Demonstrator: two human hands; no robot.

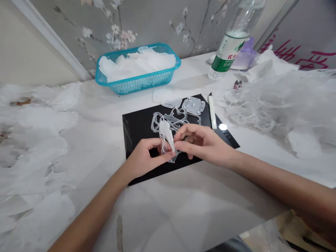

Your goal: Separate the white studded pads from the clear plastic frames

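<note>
A folded white translucent piece (166,132) stands over a black sheet (141,131). My left hand (148,154) pinches its lower end between thumb and fingers. Close to the piece's right side is my right hand (201,143), thumb and index finger together near its edge; what they hold, if anything, is too small to name. Thin clear strips (157,122) lie tangled on the sheet behind and below the piece. A flat clear part with round knobs (193,105) rests at the sheet's back edge.
A blue basket (144,80) full of white pieces stands at the back. A white-handled knife (212,113) lies right of the sheet. Behind it stands a water bottle (229,47). White pieces (31,140) heap at left; translucent scraps (283,101) pile at right.
</note>
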